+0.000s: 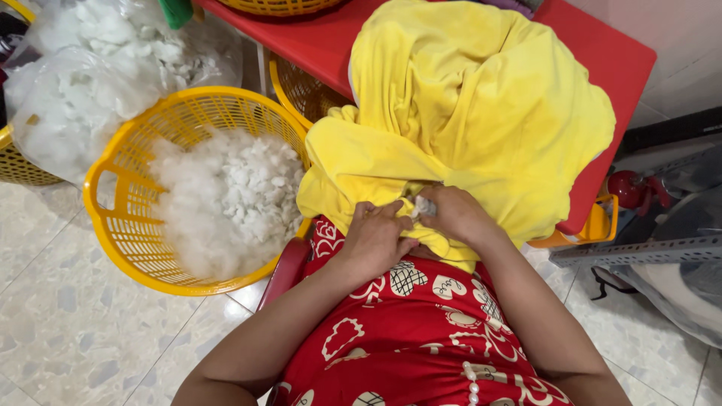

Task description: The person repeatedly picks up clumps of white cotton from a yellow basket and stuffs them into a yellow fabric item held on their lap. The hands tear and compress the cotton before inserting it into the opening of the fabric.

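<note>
Yellow plush cloth (481,113) was seen heaped over the near edge of the red table (602,45), and its lower hem was gathered down onto the person's lap. Both hands were pressed together at that hem. The left hand (376,237) was laid flat against the cloth, fingers curled into a fold of it. The right hand (451,214) was closed around the hem from the other side, and a small white tuft of stuffing (423,205) was pinched at its fingertips, right where the two hands met. The cloth's bulk was stretched away from the hands, up and across the table, so its long run lay straight ahead of the grip; the opening being worked could not be made out, since it was hidden under the fingers.

Left of the cloth, a yellow plastic basket (113,195) was set on the tiled floor, filled with loose white stuffing (226,199). That heap lay nearer the left hand than the right. Beyond the basket, further left of the cloth, clear plastic bags (83,83) of the same white filling were stacked; no label could be read on them. Under the table, just behind the cloth's left edge, a second yellow basket (297,86) was partly seen. Right of the cloth, a small orange-yellow holder (594,225) was hung off the table edge.
</note>
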